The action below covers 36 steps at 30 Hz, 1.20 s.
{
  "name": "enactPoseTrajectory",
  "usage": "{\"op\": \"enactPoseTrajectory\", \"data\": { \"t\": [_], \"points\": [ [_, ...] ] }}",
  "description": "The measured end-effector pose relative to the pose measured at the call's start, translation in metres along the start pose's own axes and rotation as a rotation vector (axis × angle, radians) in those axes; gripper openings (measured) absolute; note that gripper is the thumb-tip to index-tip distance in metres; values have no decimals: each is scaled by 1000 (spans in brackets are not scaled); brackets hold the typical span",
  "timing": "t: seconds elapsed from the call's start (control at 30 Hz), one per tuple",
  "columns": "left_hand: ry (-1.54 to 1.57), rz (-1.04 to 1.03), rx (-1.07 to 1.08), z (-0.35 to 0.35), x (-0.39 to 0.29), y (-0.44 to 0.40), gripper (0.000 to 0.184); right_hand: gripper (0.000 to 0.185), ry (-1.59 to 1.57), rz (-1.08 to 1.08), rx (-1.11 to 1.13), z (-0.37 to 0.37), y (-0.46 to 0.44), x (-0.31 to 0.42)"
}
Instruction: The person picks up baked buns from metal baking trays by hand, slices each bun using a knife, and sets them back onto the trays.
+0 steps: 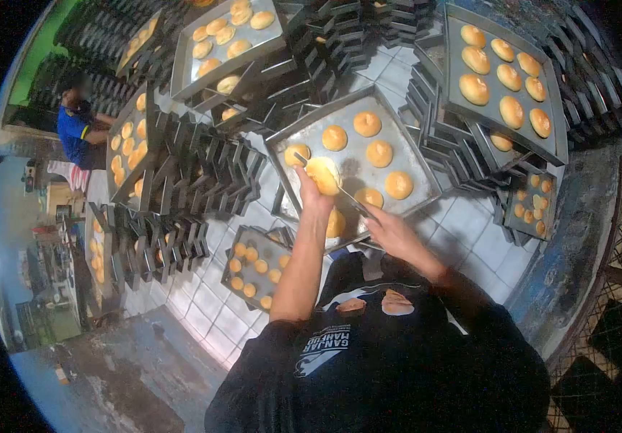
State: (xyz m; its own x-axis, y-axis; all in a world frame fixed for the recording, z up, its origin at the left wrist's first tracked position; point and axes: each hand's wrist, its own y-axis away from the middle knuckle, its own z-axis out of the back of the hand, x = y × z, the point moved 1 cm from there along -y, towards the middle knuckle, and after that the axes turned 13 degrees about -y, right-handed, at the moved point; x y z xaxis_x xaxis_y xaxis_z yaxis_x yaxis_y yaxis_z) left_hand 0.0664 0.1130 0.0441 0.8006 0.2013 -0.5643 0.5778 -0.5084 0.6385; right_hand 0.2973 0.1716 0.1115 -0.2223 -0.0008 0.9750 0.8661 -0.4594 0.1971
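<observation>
My left hand point(312, 199) has its fingers wrapped round a golden round bun point(323, 173), raised over a metal baking tray point(413, 160). In my right hand point(392, 234) is a knife point(356, 205); its blade runs into the bun, and what looks like the tip shows on the far side. Several more buns lie on the tray, such as one bun point(367, 123) at the back and another bun point(399, 185) at the right. One bun point(335, 224) sits close beside my left wrist. The fingers under the held bun are partly hidden.
Stacked trays of buns stand at the right point(462, 101), behind left point(188, 79) and left point(152, 144). A lower tray point(247, 242) of buns is by my left forearm. A person in a blue shirt point(74, 133) works at the far left. White floor tiles point(462, 231) show between stacks.
</observation>
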Motion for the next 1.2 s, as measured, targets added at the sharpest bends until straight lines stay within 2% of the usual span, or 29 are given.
{"op": "enactPoseTrajectory", "data": {
  "t": [0.03, 0.1, 0.17, 0.2, 0.27, 0.3, 0.33, 0.4, 0.53, 0.57, 0.63, 0.67, 0.7, 0.77, 0.8, 0.83, 0.9, 0.93, 1.0, 1.03, 1.1, 1.17, 1.2],
  "points": [
    [-24, -20, -41, 6, -1, -10, 72, 46, -13, 38, -5, 4, 10, -6],
    [-7, -27, -56, 2, -5, -5, 75, 47, -13, -51, 26, 12, 20, 8],
    [48, 38, 28, -1, 4, -2, 72, 44, -91, -340, 44, 14, 21, 7],
    [36, 52, 10, -1, 13, -4, 74, 44, -92, -354, 43, 8, 12, -8],
    [-26, 48, -60, 1, 31, -8, 75, 44, -115, -63, -61, -13, -21, -42],
    [-92, 32, -119, 1, 35, -10, 76, 44, -120, -74, -58, -16, -35, -37],
    [-32, 82, -40, 2, 35, -12, 76, 43, -118, -145, -16, -16, -48, -32],
    [-65, 84, -76, 9, 40, -30, 76, 42, -126, -201, 15, -18, -58, -34],
    [-135, 63, -165, 35, 58, -84, 77, 41, -275, -351, -35, -2, -28, -74],
    [-124, 75, -168, 43, 64, -100, 77, 41, 80, 40, -32, 13, -10, -105],
    [-237, 124, -197, 57, 71, -126, 79, 39, 109, 6, -23, 47, 28, -108],
    [-286, 68, -230, 39, 62, -115, 68, 39, -66, -251, -43, 59, 52, -105],
    [-274, 75, -236, 41, 63, -120, 68, 40, -229, -505, -104, 71, 77, -101],
    [-1039, -200, -270, 43, 62, -134, 59, 42, -233, -591, -174, 81, 108, -104],
    [-1054, -349, -270, 26, 55, -127, 52, 41, -133, -662, -256, 86, 116, -109],
    [-1209, -476, -292, 4, 31, -112, 48, 40, -32, -728, -340, 90, 124, -115],
    [-1324, -760, -389, 11, 27, -154, 45, 38, -365, -723, -450, 92, 144, -134],
    [-1314, -758, -389, 12, 27, -177, 45, 39, -41, -601, -333, 94, 142, -137],
    [-1519, -1032, -489, 8, 23, -207, 51, 42, 231, -435, -230, 81, 118, -107],
    [-1508, -1037, -489, 2, 17, -206, 51, 45, 185, -401, -249, 76, 102, -74],
    [-1878, -502, -299, -16, 4, -206, 63, 44, -98, -425, -259, 76, 115, -95],
    [-1929, -545, -320, -25, 5, -190, 70, 43, -451, -437, -291, 76, 114, -92],
    [-1944, -656, -306, -27, 10, -178, 67, 41, -241, -396, -278, 76, 117, -110]
  ]
}}
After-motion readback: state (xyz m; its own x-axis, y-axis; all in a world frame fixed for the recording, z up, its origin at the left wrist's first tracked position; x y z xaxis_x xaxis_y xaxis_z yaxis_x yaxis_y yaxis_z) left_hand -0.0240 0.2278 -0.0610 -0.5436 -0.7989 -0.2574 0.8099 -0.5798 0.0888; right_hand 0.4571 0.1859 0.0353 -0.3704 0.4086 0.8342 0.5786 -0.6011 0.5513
